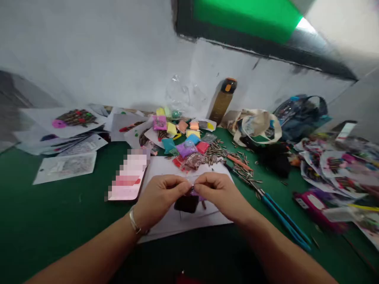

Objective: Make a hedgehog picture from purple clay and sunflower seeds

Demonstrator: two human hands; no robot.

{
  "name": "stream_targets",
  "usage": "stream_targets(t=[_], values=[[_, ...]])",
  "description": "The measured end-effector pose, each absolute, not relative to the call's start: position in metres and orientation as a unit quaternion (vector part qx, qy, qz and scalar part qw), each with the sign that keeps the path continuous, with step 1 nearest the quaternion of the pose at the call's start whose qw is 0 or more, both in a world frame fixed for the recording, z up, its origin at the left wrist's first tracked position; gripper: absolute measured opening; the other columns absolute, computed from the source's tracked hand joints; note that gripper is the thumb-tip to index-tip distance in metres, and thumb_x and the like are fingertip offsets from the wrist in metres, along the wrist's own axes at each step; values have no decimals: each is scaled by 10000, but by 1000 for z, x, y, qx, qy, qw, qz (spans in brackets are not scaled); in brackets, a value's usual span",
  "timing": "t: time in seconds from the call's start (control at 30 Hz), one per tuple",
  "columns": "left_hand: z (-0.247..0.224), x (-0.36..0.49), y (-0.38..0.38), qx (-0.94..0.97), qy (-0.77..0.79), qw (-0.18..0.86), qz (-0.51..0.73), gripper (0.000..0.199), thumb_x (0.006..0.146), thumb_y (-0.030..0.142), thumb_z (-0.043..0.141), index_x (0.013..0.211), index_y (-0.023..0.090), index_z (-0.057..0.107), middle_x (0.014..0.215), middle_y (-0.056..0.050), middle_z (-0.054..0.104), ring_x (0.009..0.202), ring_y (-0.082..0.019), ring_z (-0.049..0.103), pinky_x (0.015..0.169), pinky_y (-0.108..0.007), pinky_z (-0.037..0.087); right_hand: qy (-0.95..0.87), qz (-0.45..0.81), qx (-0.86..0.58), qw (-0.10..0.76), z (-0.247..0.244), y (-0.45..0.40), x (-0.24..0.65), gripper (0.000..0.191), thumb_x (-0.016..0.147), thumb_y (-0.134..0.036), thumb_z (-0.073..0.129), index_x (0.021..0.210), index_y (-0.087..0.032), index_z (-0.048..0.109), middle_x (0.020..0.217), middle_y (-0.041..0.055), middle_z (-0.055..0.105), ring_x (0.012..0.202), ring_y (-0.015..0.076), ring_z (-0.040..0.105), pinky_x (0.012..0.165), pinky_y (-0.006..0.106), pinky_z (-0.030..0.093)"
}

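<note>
Green tabletop (59, 221), meeting a pale wall (103, 51). White paper (156, 228), central, partly hidden by the hands. Small item (192, 188), above the paper, too small to identify: left hand (161, 197) and right hand (220, 195) pinch it between thumbs and forefingers. Black piece (186, 204), just below. Coloured packets (187, 149) and seeds (214, 154) crowd the paper's far edge. Phone (127, 181), left; blue-handled tool (286, 221), right; bottle (221, 103), near the wall.
</note>
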State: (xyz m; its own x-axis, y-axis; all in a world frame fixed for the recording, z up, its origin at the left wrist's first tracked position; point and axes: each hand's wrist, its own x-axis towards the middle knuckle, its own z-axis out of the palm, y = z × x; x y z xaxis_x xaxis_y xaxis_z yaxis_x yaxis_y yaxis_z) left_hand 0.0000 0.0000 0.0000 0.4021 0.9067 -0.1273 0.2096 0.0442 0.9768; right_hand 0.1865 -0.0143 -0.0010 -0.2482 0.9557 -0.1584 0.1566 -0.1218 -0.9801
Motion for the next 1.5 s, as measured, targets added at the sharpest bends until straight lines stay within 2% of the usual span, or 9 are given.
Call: stream_targets(t=[0.2,0.37,0.6,0.73,0.87,0.97,1.07,1.23,1.5], values=[[3,3,-2,627,465,537,319,274,798,415,622,711,171,713,667,-8,651,650,-148,533,596,-242,421,-558,552,-493,375,-1,-18,185,153,778,-272,624,675,-162,601,575,-32,508,516,81,449,470,211,371],[3,1,2,605,480,539,337,253,793,412,635,760,182,735,718,-14,690,695,-159,568,632,-246,440,-546,567,-492,372,3,-14,187,151,805,-317,612,819,-176,664,619,-31,531,516,78,468,439,193,373],[1,-1,2,619,480,522,337,283,797,430,633,695,180,719,665,-3,671,650,-156,571,601,-254,433,-571,521,-513,373,8,-18,190,198,799,-254,593,627,-160,568,522,-50,510,434,54,431,411,179,318],[-1,-2,7,603,472,523,375,325,832,482,588,919,202,727,920,-43,717,921,-228,623,780,-321,478,-565,508,-516,397,6,-15,188,192,804,-288,597,659,-163,613,545,-53,479,464,55,416,439,191,306],[0,-8,15,570,465,490,468,540,842,517,577,1309,256,505,1312,-79,551,1187,-259,511,929,-391,449,-543,470,-528,454,6,16,190,207,775,-369,643,734,-169,677,520,-64,426,453,49,324,427,201,228],[0,-13,17,555,476,465,498,517,860,517,558,1301,251,505,1322,-87,531,1162,-257,531,928,-414,460,-496,464,-564,469,5,47,195,282,716,-441,693,790,-169,697,504,-71,420,422,43,254,388,203,149],[0,-13,17,549,473,472,502,460,859,510,563,1230,238,561,1252,-78,582,1103,-252,566,887,-409,491,-406,505,-555,522,2,62,202,253,702,-399,721,818,-179,674,517,-70,457,418,44,313,367,178,213],[0,-6,13,568,465,507,452,329,857,475,567,1006,202,674,1002,-52,691,943,-228,629,805,-373,530,-233,678,-422,555,1,36,202,189,848,-293,560,959,-153,622,782,52,659,701,140,637,699,272,533],[-14,0,3,732,440,332,400,241,858,298,577,1076,235,660,1118,-39,669,1042,-213,600,922,-379,485,-178,767,-336,517,8,-4,182,451,933,-493,365,1158,-129,507,1082,155,656,1028,218,641,991,373,435]])
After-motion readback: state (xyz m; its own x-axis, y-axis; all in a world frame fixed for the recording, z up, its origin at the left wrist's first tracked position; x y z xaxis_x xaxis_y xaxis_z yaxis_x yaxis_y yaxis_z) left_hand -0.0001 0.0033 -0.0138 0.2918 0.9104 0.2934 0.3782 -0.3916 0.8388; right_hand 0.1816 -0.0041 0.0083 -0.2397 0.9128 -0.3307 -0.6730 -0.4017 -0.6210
